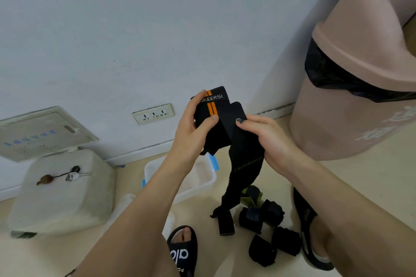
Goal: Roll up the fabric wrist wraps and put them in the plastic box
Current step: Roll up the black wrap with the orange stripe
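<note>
Black fabric with two orange stripes filled the middle of the head view: a wrist wrap (217, 117) held up in front of the pale wall (112, 29), partly wound at its upper end, with white lettering across the top. The left hand (193, 126) gripped the wound part, thumb pressed on the front by the stripes and fingers curled round behind. The right hand (267, 139) pinched the loose band just beside the roll, thumb on top (its nail looked dark), fingers folded under the cloth. From that pinch the rest of the wrap hung down in a long tail, its end reaching the floor (360, 186) near a pile of other black wraps (265, 220).

That pile lay between the person's two feet, each in a dark sandal (183, 254); some pieces looked already rolled, and one showed a yellow-green edge. Behind the left forearm sat the clear plastic box (202, 177), open at the top, with blue clips at its sides; how much lay inside could not be told. Nearer the camera a second clear plastic piece, perhaps the lid (126, 204), lay on the floor.

To the left stood a white stool (60, 198) with keys (74, 174) on top. A wall socket (153, 114) sat low on the wall, and a pink bin (360, 96) with a black liner stood at the right.
</note>
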`<action>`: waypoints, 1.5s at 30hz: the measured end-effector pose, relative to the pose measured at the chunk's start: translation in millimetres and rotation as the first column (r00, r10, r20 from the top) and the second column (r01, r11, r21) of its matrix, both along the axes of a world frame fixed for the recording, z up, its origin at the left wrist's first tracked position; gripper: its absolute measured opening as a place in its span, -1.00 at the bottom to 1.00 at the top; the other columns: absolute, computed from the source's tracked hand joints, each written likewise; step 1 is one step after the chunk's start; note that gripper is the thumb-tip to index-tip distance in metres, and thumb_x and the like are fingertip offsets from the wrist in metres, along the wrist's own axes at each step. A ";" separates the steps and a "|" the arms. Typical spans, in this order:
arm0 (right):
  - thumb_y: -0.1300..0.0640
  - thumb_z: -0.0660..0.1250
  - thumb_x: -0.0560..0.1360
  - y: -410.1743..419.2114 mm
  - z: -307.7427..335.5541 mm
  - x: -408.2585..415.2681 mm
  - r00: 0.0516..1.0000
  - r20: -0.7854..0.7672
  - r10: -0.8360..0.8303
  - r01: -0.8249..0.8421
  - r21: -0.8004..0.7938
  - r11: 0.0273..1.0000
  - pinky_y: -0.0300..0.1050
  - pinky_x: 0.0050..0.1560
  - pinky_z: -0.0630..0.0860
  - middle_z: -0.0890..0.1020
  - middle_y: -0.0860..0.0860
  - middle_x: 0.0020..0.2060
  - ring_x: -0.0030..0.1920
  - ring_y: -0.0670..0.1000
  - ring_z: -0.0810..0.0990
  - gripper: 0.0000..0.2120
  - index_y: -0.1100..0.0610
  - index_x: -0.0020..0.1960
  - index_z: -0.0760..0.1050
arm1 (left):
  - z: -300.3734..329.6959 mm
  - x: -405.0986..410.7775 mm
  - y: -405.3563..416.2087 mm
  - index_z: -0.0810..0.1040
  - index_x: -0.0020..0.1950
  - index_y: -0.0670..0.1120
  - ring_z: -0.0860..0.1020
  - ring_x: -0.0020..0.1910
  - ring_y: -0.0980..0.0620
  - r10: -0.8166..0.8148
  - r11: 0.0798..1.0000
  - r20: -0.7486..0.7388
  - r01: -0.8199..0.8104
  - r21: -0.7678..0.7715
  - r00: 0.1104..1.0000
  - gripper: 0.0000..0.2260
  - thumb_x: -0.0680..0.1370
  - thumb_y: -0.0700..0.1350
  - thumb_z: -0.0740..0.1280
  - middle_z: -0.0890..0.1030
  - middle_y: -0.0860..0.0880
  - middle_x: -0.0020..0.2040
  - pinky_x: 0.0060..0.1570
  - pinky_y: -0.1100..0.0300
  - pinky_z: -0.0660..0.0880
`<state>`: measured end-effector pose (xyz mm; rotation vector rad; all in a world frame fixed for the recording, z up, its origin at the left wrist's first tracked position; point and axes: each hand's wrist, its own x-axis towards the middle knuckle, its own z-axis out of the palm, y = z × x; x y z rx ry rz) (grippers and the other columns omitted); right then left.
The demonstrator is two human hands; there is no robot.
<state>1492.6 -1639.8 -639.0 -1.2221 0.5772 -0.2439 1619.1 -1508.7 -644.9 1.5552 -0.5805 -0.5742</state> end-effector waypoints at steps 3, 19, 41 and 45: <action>0.20 0.27 0.66 0.2 1.5 -0.3 1.000 0.023 -0.010 0.010 0.001 1.000 -0.16 -0.12 0.63 0.76 0.13 -0.03 -0.03 0.08 0.75 -0.78 0.22 0.15 0.68 | -3.5 3.2 -0.9 0.50 0.43 0.17 0.60 0.26 0.07 0.004 1.000 -0.002 -0.004 0.002 1.000 -0.58 0.61 -0.16 0.35 0.63 0.09 0.27 0.21 0.08 0.58; 0.18 0.29 0.65 4.9 -3.1 -1.1 0.999 -0.043 0.013 -0.018 -0.119 0.993 -0.22 -0.17 0.59 0.71 0.05 -0.19 -0.15 0.00 0.72 -0.79 0.20 -0.03 0.68 | -3.2 4.9 -4.8 0.61 0.32 0.07 0.63 0.20 0.04 0.065 0.997 -0.020 -0.066 -0.043 0.998 -0.66 0.67 -0.28 0.24 0.67 0.14 0.12 0.27 -0.18 0.57; 0.14 0.33 0.63 8.1 -7.5 4.2 0.995 -0.090 0.053 -0.061 -0.092 0.994 0.06 0.10 0.62 0.72 0.13 -0.11 -0.04 0.12 0.73 -0.81 0.17 -0.04 0.69 | 3.1 -3.1 -5.1 0.62 0.31 0.05 0.60 0.26 0.04 0.039 0.997 -0.040 -0.041 -0.066 0.998 -0.72 0.72 -0.18 0.19 0.65 0.08 0.23 0.32 -0.20 0.53; 0.15 0.32 0.64 7.1 -7.3 3.4 0.994 -0.093 0.057 -0.064 -0.077 0.995 -0.02 -0.03 0.64 0.71 0.15 -0.14 -0.11 0.10 0.72 -0.79 0.27 0.04 0.66 | 2.3 -3.8 -5.0 0.64 0.28 0.10 0.61 0.25 -0.01 0.030 0.997 -0.027 -0.032 -0.069 0.999 -0.75 0.70 -0.15 0.26 0.66 0.09 0.19 0.32 -0.24 0.52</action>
